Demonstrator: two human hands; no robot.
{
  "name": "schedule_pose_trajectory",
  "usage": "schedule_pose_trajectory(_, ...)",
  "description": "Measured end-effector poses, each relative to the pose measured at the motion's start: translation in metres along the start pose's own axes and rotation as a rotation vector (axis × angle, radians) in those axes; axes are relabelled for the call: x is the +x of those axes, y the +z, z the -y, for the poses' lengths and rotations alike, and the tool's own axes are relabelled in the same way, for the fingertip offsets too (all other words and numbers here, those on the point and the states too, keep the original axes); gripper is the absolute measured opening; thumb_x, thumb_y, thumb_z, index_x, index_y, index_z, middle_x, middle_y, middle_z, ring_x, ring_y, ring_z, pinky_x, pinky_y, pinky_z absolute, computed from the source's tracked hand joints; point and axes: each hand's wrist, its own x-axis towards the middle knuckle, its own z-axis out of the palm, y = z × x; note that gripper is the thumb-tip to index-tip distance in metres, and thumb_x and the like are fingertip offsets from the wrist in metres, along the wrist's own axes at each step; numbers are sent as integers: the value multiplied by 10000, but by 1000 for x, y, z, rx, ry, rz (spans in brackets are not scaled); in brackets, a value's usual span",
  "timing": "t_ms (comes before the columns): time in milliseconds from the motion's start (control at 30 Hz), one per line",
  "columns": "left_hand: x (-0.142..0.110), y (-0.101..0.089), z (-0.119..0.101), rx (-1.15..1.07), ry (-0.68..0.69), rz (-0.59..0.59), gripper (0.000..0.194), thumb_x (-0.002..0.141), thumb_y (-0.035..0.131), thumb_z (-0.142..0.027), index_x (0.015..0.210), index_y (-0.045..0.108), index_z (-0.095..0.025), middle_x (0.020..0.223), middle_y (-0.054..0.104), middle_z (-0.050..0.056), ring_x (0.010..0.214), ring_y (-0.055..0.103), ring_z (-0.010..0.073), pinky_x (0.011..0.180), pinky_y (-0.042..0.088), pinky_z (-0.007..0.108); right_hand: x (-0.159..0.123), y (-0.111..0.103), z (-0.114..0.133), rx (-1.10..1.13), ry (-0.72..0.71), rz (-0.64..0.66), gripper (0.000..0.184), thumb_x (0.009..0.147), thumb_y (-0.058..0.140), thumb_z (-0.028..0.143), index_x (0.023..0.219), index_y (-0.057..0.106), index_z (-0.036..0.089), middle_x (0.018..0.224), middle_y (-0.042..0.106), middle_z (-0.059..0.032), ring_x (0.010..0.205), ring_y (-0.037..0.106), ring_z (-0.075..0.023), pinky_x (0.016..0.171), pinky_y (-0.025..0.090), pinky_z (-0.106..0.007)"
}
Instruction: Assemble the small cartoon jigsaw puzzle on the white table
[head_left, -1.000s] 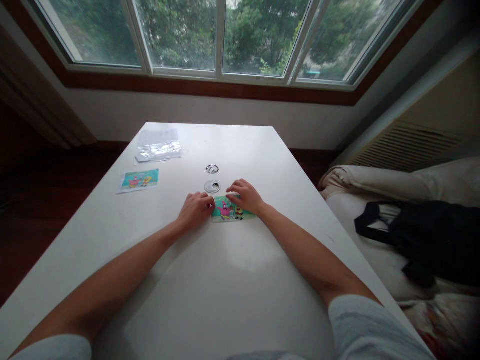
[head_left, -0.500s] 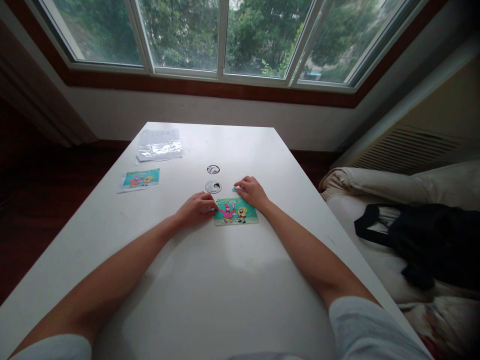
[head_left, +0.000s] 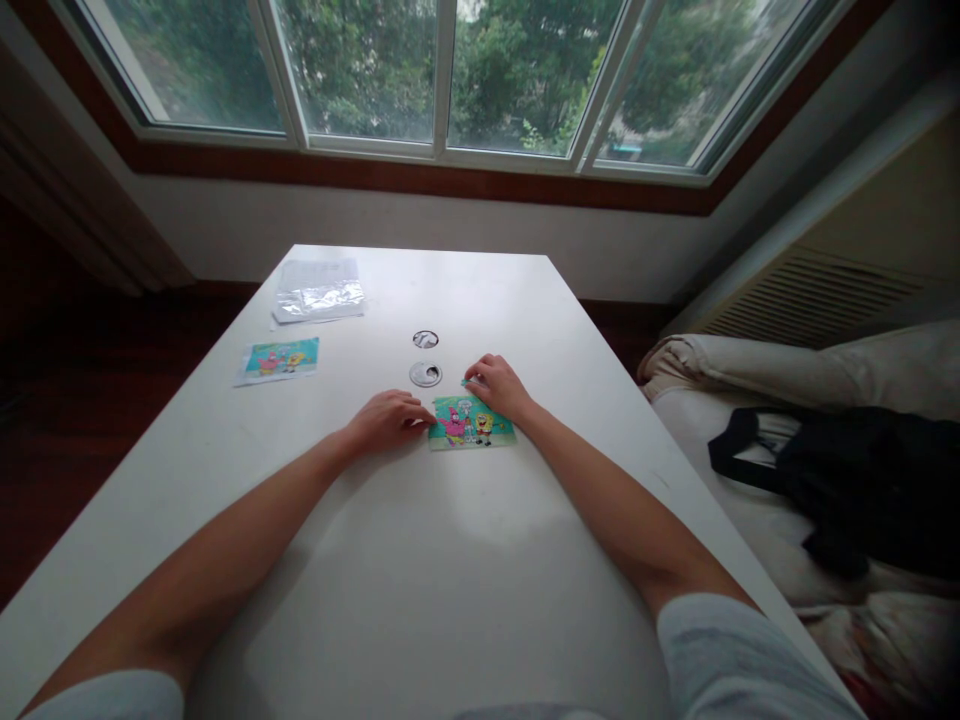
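Observation:
A small cartoon jigsaw puzzle (head_left: 471, 428), teal with pink and yellow figures, lies flat on the white table (head_left: 450, 560). My left hand (head_left: 391, 420) is at its left edge, with thumb and forefinger closed together on that edge. Just beyond the top edge, my right hand (head_left: 496, 385) pinches a small teal puzzle piece (head_left: 465, 382), mostly covered by the fingertips. A gap at the puzzle's top edge cannot be made out clearly.
Two round metal-rimmed discs (head_left: 426, 374) are set in the table beyond the puzzle. To the left lies a printed picture sheet (head_left: 281, 360) with the same cartoon, and behind it a clear plastic bag (head_left: 321, 292). Dark clothing (head_left: 862, 480) rests on a sofa at right.
My right hand has shifted slightly left, and its fingers now cover more of the teal piece. The fingers of my left hand have moved a little at the puzzle's left edge.

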Motion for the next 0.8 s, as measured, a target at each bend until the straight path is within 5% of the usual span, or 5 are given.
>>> schedule_pose_trajectory(567, -3, 1, 5, 58, -19, -12, 302, 979, 521, -273, 1143, 775, -289, 798, 723, 36, 750, 647, 166, 710, 446, 275, 1, 2, 6, 111, -35, 11, 59, 824, 679, 189, 859, 639, 216, 816, 638, -13, 833, 564, -200, 807, 418, -331)
schedule_pose_trajectory(800, -3, 3, 8, 1, -75, 5, 300, 968, 548, -273, 1161, 774, -315, 869, 759, 15, 766, 659, 161, 720, 452, 260, 0, -1, 4, 306, 14, -121, 37, 852, 618, 187, 874, 635, 210, 802, 651, 5, 754, 587, -162, 734, 444, -293)
